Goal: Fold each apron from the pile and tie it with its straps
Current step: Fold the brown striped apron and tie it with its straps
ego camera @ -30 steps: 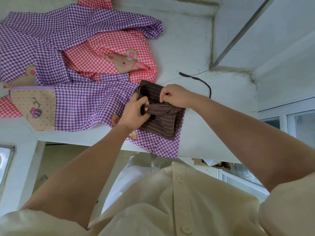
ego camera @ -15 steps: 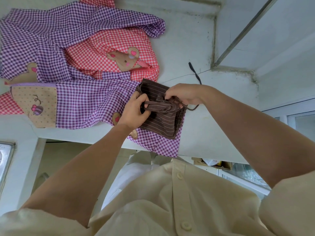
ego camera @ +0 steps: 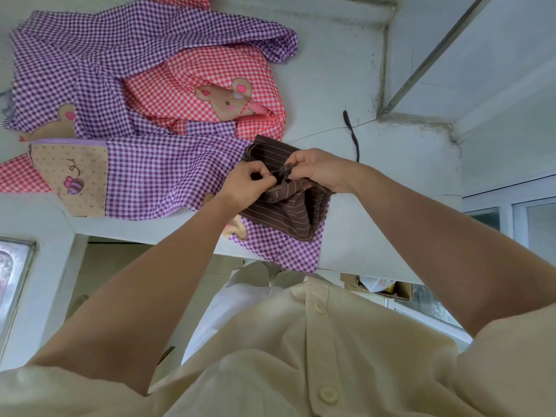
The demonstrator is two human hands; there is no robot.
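A folded brown pinstriped apron (ego camera: 288,215) lies at the front edge of the white counter (ego camera: 376,182), partly on a purple gingham apron (ego camera: 156,176). My left hand (ego camera: 243,183) pinches a brown strap on top of the bundle. My right hand (ego camera: 319,171) pinches the strap from the other side, fingers meeting the left hand's over the fold. The strap's loose dark end (ego camera: 352,133) trails away across the counter behind my right hand.
A pile of purple gingham and red gingham aprons (ego camera: 210,82) with bear patches covers the counter's left and back. A raised ledge and wall (ego camera: 421,85) border the right. A cardboard box (ego camera: 379,285) sits below the counter edge.
My right hand drew back toward the left hand, gathering the strap over the bundle. The strap's loose end shifted and now lies straight behind my right hand.
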